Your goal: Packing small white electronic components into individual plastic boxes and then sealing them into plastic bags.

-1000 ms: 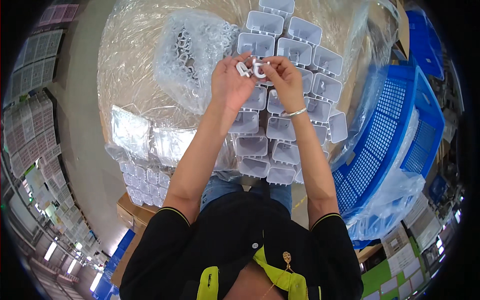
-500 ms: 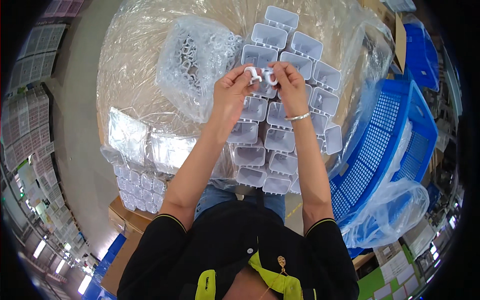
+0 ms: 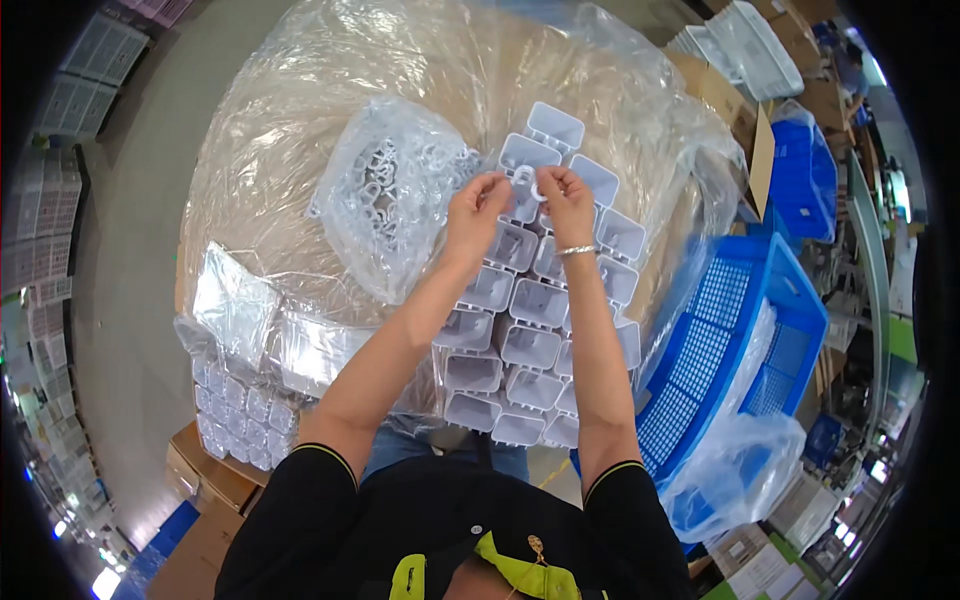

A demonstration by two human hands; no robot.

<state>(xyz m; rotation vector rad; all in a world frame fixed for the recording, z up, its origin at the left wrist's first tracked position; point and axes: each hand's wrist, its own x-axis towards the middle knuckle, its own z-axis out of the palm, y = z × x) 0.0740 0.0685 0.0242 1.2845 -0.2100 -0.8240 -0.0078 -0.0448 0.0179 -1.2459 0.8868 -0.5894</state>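
Observation:
My left hand (image 3: 478, 212) and my right hand (image 3: 567, 207) meet over the far part of a group of light grey plastic bins (image 3: 535, 345), which stand open side up in rows. Between my fingertips is a small white plastic hook (image 3: 524, 178) with a curved, ring-like shape. My right thumb and fingers pinch its right side. The left fingers are pressed together just beside it; whatever lies between them is hidden. To the left, a clear plastic bag (image 3: 405, 268) lies open with many similar white hooks (image 3: 380, 190) inside.
Clear film (image 3: 270, 130) covers the work surface. Silvery packets (image 3: 235, 300) and clear-wrapped small containers (image 3: 245, 415) lie at the near left, above cardboard boxes (image 3: 215, 470). A blue crate (image 3: 690, 350) with plastic film stands at the right; an open carton (image 3: 715, 90) is behind it.
The view has shifted, so the bins and table appear lower. My hands still work close together; the white pieces, held apart and turned before, now appear as an upright hook between my fingertips.

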